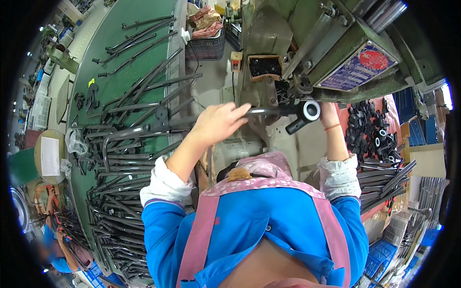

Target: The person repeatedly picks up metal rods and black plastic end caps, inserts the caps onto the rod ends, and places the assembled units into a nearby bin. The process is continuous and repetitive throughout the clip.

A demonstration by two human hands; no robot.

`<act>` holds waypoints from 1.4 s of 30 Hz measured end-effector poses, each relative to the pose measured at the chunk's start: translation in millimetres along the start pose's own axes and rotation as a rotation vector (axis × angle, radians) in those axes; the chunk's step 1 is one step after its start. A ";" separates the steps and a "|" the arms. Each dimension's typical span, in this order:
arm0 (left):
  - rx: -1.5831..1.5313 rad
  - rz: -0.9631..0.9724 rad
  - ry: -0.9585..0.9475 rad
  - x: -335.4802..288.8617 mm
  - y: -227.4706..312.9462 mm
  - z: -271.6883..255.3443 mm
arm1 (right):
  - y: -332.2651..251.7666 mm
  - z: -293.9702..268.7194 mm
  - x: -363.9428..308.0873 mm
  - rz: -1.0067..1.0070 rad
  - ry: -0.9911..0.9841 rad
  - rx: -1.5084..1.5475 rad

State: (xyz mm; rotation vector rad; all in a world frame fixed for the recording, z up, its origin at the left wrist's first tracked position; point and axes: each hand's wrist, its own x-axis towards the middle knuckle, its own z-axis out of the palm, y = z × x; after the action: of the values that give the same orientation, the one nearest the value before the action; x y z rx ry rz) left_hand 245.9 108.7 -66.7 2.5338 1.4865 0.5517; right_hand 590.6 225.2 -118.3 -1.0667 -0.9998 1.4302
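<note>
Between a green workshop table [144, 9] heaped with black tubes [120, 206] and a green machine [348, 41], my left hand [218, 122] grasps a dark tube [269, 111], its ringed end hiding my right hand's [329, 115] grip, which I cannot tell.

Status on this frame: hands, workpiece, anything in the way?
Left hand holding dark tube. Right hand behind its ringed end, grasp unclear. Green machine close by that end; other tubes crowding the left end.
</note>
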 end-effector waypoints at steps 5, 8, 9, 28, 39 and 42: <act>-0.059 -0.058 -0.118 -31.8 8.1 18.3 | 22.8 25.6 59.2 -0.242 -0.198 -0.513; -0.055 -0.134 -0.198 -42.8 15.0 22.7 | 64.2 45.4 124.0 -0.503 -0.343 -0.879; -0.057 -0.151 -0.234 -42.2 18.0 23.9 | 80.4 48.6 148.9 -0.591 -0.356 -0.970; -0.128 -0.355 -0.225 -59.2 31.2 49.1 | 100.0 82.3 200.7 -0.687 -0.369 -1.203; -0.180 -0.281 -0.259 -60.7 25.7 46.9 | 115.5 54.6 217.9 -0.571 -0.358 -1.156; -0.141 -0.231 -0.254 -60.2 23.6 47.4 | 109.4 49.0 219.3 -0.666 -0.314 -1.179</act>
State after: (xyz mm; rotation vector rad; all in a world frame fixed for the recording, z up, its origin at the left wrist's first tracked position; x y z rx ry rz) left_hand 256.9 47.4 -117.2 2.1921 1.5561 0.2774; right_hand 502.5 429.6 -232.1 -1.1001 -2.2958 0.3652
